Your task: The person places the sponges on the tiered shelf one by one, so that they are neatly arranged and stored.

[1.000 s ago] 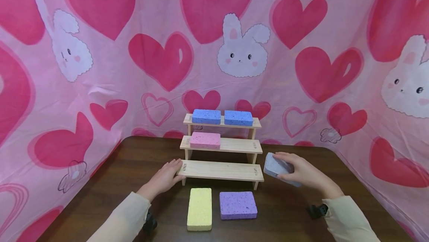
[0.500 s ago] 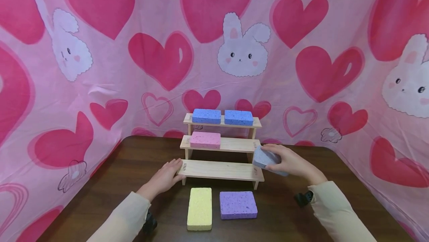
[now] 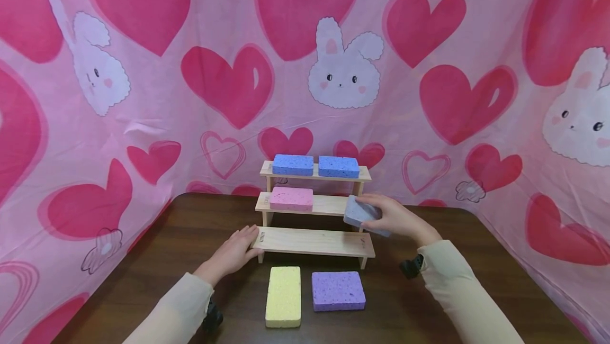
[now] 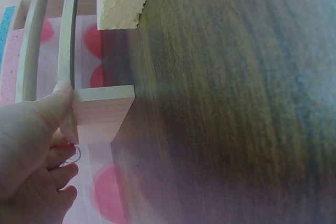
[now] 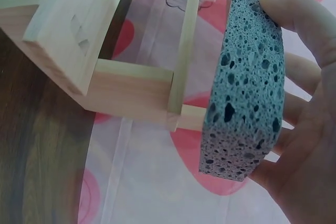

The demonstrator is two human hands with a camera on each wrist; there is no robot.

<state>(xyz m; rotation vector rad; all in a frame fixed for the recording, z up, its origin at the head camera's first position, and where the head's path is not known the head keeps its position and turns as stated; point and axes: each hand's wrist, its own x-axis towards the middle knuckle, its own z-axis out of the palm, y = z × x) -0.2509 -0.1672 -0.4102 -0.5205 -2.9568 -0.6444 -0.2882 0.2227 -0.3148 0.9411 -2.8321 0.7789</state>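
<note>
My right hand [image 3: 397, 218] grips a grey-blue sponge [image 3: 359, 213], tilted, in front of the middle tier's right end. In the right wrist view the porous sponge [image 5: 244, 77] sits between thumb and fingers, apart from the boards. My left hand [image 3: 233, 251] holds the left end of the lowest tier of a three-tier wooden stand [image 3: 310, 241]; the left wrist view shows the thumb [image 4: 60, 95] against the board and curled fingers beyond it. A pink sponge [image 3: 292, 199] lies on the middle tier's left half. Two blue sponges, left [image 3: 293, 164] and right [image 3: 339, 166], lie on the top tier.
On the dark wooden table [image 3: 190, 227], in front of the stand, lie a yellow sponge [image 3: 283, 297] set lengthwise and a purple sponge [image 3: 338, 291] set crosswise. Pink cloth [image 3: 229, 26] with hearts and rabbits hangs behind and at both sides.
My right hand has carried the grey-blue sponge leftward and slightly up, from beside the stand to the middle tier's right end. The left hand has stayed on the lowest tier.
</note>
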